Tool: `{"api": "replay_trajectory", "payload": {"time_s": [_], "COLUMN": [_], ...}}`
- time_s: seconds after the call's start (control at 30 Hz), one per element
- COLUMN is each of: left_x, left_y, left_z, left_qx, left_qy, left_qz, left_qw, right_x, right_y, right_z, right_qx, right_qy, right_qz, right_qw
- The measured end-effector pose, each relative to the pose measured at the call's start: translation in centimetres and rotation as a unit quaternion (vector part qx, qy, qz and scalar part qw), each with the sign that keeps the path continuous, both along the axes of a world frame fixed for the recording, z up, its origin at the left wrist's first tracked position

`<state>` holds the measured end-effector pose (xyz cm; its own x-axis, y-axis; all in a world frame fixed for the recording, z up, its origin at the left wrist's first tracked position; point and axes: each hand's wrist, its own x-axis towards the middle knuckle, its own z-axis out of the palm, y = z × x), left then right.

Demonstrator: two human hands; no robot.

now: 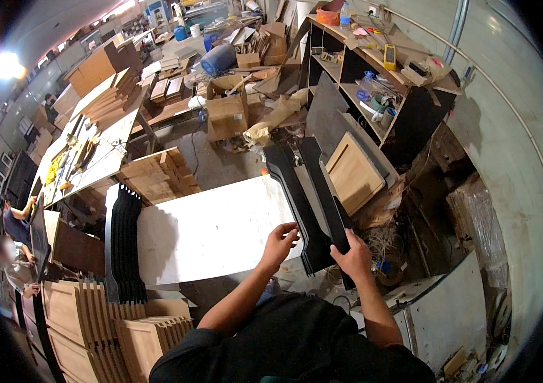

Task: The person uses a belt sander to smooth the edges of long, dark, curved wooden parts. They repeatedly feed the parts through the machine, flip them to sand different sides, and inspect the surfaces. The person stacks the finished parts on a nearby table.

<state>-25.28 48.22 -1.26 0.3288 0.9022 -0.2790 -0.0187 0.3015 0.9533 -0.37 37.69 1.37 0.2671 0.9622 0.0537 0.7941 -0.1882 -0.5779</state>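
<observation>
My right hand [353,255] grips a long black shaped board [330,207] near its close end, thumb on the face and fingers around the outer edge. Beside it, similar black boards [298,204] lie at the right end of a white-topped table [220,230]. My left hand [280,245] hovers by the left edge of those boards, fingers slightly bent and apart, holding nothing visible. At the table's left end stands a row of black boards [122,246] with matching curved edges, packed close together.
Wooden panels [86,319] stand stacked at lower left. A cardboard box [226,112] sits beyond the table. Right of the boards lean a wooden door panel [354,172] and a dark shelf unit [415,121]. Two people [19,255] handle a dark panel at far left.
</observation>
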Motion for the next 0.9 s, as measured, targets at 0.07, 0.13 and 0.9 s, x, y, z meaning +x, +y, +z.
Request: {"api": "replay_trajectory", "payload": {"time_s": [0.07, 0.13, 0.9], "left_x": [-0.9, -1.6, -3.0], "left_y": [-0.3, -0.6, -1.3], "left_z": [-0.4, -0.7, -0.2], "left_qx": [-0.008, -0.009, -0.023], "left_qy": [0.003, 0.001, 0.022], "left_qz": [0.016, 0.033, 0.060], "left_qw": [1.000, 0.999, 0.998], "right_x": [0.4, 0.9, -2.7], "right_y": [0.8, 1.2, 7.3], "right_z": [-0.2, -0.8, -5.3], "right_qx": [-0.012, 0.010, 0.018], "right_qy": [-0.014, -0.043, -0.045], "right_qz": [-0.003, -0.004, 0.036], "right_qw": [1.000, 0.999, 0.998]}}
